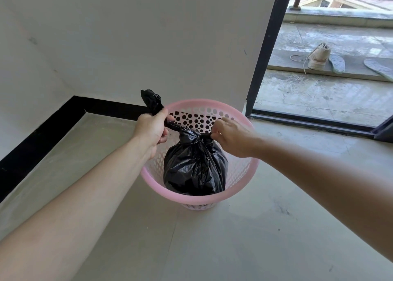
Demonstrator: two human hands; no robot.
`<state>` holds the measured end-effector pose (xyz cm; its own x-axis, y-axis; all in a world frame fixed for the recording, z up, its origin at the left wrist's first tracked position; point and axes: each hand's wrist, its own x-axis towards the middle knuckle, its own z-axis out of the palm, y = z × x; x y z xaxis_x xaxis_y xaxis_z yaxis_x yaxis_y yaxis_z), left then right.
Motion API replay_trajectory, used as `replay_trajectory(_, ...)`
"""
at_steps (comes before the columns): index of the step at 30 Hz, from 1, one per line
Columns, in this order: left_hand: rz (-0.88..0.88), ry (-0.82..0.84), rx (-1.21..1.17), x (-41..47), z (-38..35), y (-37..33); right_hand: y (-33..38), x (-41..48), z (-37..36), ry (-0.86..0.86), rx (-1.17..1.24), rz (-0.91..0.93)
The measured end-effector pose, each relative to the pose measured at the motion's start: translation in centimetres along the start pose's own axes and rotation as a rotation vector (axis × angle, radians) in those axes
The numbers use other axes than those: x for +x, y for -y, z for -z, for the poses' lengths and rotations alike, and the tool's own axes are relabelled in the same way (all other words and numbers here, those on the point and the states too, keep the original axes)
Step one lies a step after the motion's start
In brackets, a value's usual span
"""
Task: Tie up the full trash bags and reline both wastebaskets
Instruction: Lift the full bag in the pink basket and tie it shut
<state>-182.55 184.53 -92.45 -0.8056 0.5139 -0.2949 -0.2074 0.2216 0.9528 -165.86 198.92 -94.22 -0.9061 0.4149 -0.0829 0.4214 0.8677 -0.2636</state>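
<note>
A full black trash bag [194, 168] sits inside a pink perforated wastebasket [244, 174] on the floor near a wall corner. The bag's top is gathered into a knot above the basket's middle. My left hand [152, 129] grips one twisted end of the bag, which sticks up past my fist. My right hand [230, 137] pinches the other, shorter end at the right of the knot. The two ends are pulled apart sideways. Only this one wastebasket is in view.
A white wall with a black skirting strip [63, 121] runs behind and to the left. To the right a black door frame [268, 46] opens onto a balcony, where a beige shoe [318, 56] and two insoles [337, 63] lie. Grey floor surrounds the basket.
</note>
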Motion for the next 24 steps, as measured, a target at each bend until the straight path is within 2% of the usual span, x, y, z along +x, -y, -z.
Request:
replay_trajectory(4,-0.117,-0.183,0.188,-0.1,0.4,-1.9,0.4,-0.4,0.4,-0.014,0.135,-0.054)
replay_trajectory(7,-0.471,-0.377,0.415,-0.9,0.4,-3.7,0.8,-0.4,0.4,-0.03,0.209,-0.07)
replay_trajectory(9,-0.682,-0.34,0.592,-1.4,-0.1,-4.3,0.9,-0.2,0.3,-0.03,0.247,-0.079)
replay_trajectory(11,-0.785,-0.183,0.729,-1.8,-1.0,-3.5,0.9,0.0,0.2,-0.026,0.283,-0.087)
replay_trajectory(13,-0.756,0.045,0.894,-2.1,-1.8,-1.4,0.9,0.2,0.1,-0.023,0.305,-0.096)
replay_trajectory(15,-0.568,0.3,1.089,-2.4,-1.9,1.2,0.6,0.3,-0.1,-0.012,0.318,-0.096)
replay_trajectory(17,-0.365,0.459,1.143,-2.4,-1.4,3.1,0.5,0.2,-0.2,0.008,0.309,-0.079)
replay_trajectory(19,-0.32,0.449,1.159,-2.1,-1.0,3.5,0.7,0.3,-0.3,0.017,0.302,-0.056)
replay_trajectory(24,-0.345,0.262,1.066,-1.9,-0.8,1.9,1.5,0.3,0.3,-0.03,0.415,-0.055)
